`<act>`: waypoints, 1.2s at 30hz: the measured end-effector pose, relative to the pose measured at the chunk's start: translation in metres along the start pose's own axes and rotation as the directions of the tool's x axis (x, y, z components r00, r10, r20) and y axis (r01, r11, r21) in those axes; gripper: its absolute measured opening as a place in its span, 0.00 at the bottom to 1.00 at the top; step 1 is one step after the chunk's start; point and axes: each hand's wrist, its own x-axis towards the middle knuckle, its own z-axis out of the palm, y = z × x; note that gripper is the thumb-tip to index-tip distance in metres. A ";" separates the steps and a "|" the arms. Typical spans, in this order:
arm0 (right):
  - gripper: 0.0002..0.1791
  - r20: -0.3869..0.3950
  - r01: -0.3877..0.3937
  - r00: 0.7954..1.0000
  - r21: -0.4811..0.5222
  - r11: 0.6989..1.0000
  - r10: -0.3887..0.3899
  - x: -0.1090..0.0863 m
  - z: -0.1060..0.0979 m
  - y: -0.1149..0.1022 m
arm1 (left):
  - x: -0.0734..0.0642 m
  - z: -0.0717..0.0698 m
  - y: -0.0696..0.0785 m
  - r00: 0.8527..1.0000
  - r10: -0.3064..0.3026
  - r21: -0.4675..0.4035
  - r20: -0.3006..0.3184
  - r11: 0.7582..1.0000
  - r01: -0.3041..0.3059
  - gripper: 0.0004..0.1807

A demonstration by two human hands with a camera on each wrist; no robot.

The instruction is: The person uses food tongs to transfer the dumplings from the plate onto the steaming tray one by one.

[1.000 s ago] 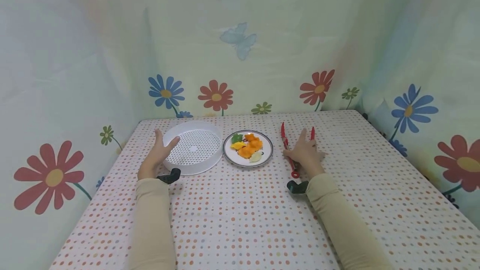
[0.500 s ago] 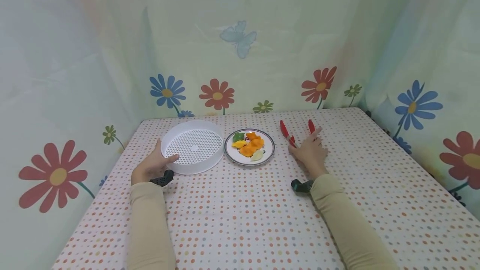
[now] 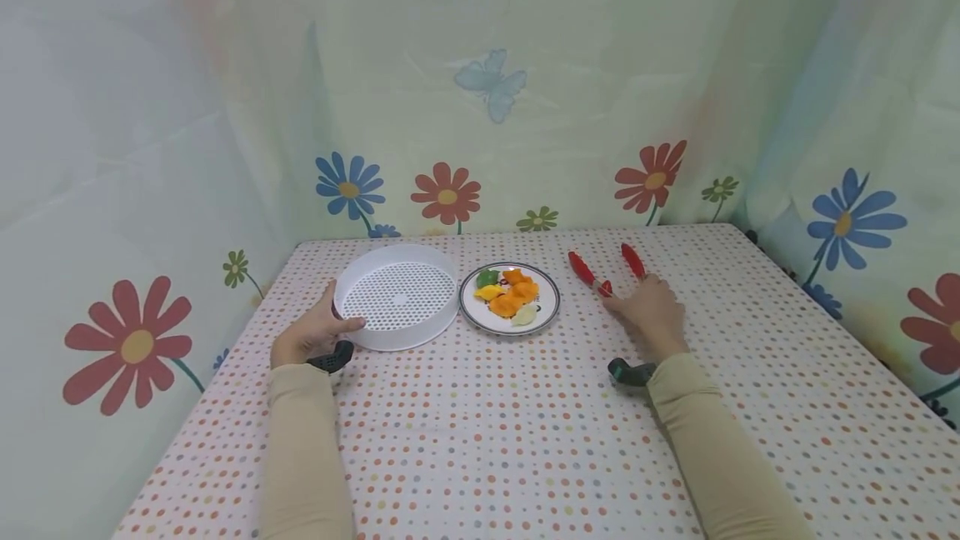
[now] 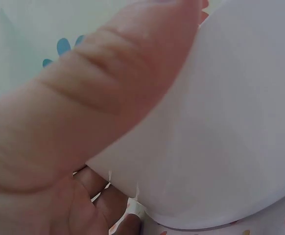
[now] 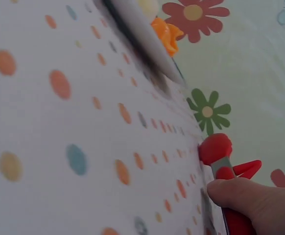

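At the left of the table a round white steamer basket point(image 3: 397, 338) with a perforated bottom lies flat. My left hand point(image 3: 315, 330) grips its near left side, the thumb over the rim and the fingers against the outer wall, as the left wrist view shows close up. Over on the right, my right hand point(image 3: 654, 315) holds a pair of red tongs point(image 3: 582, 267) around the handles. The tongs' two red tips stand apart and point away from me. The right wrist view shows my thumb point(image 5: 240, 193) pressing on the tongs; the other fingers are hidden there.
Between the hands stands a white plate point(image 3: 487, 326) with a dark rim. On it lie several small toy-like food pieces, among them orange dumpling shapes point(image 3: 510, 302), plus green, yellow and pale ones. A dotted cloth point(image 3: 480, 440) covers the table; flowered curtains hang behind and at both sides.
My left hand has lowered from above the basket's edge and taken hold of its side. My right hand has closed around the tongs, whose tips have turned slightly to the left.
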 end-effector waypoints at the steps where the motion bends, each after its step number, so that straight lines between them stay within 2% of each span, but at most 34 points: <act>1: 0.53 0.022 0.001 1.000 0.014 1.000 -0.001 0.002 -0.003 0.001 | 0.000 -0.001 0.000 1.000 -0.006 0.008 0.000 1.000 0.006 0.66; 3: 0.56 0.072 0.004 0.997 0.057 0.998 -0.008 0.005 -0.011 0.001 | 0.000 -0.002 0.001 1.000 -0.025 0.027 -0.009 0.999 0.025 0.69; 5: 0.56 0.099 0.039 0.994 0.084 0.996 -0.047 0.007 -0.023 -0.001 | 0.000 -0.004 0.002 1.000 -0.021 0.037 -0.005 0.999 0.021 0.70; 9: 0.55 0.104 0.173 0.977 0.126 0.977 -0.187 0.007 -0.051 -0.017 | -0.001 -0.008 0.002 1.000 -0.016 0.049 0.008 0.999 0.015 0.72; 14: 0.54 0.086 0.331 0.937 0.093 0.939 -0.339 -0.002 -0.077 -0.050 | -0.004 -0.012 -0.002 1.000 -0.008 0.060 0.016 0.998 0.007 0.69; 19: 0.55 0.145 0.424 0.893 0.043 0.905 -0.426 -0.014 -0.082 -0.074 | 0.000 -0.005 -0.007 1.000 0.021 0.103 0.011 0.994 -0.023 0.66; 22: 0.54 0.191 0.451 0.874 0.025 0.892 -0.447 -0.018 -0.085 -0.073 | 0.005 0.005 -0.006 1.000 -0.003 0.115 0.009 0.993 0.002 0.68; 26: 0.52 0.225 0.466 0.862 0.004 0.885 -0.455 -0.022 -0.098 -0.059 | 0.011 0.013 -0.003 1.000 -0.010 0.123 0.007 0.992 0.009 0.72; 29: 0.50 0.264 0.499 0.838 -0.013 0.867 -0.478 -0.024 -0.109 -0.047 | 0.012 0.013 0.000 1.000 0.027 0.138 0.011 0.990 -0.028 0.72; 31: 0.49 0.299 0.521 0.820 -0.034 0.853 -0.489 -0.025 -0.112 -0.041 | 0.011 0.012 0.003 0.999 0.031 0.149 0.009 0.988 -0.032 0.71; 34: 0.48 0.354 0.532 0.803 -0.062 0.845 -0.480 -0.025 -0.113 -0.036 | 0.010 0.010 0.007 1.000 0.007 0.168 -0.004 0.986 -0.006 0.71; 36: 0.48 0.378 0.519 0.806 -0.078 0.852 -0.456 -0.024 -0.111 -0.035 | 0.009 0.009 0.007 0.999 -0.023 0.188 -0.022 0.982 0.027 0.71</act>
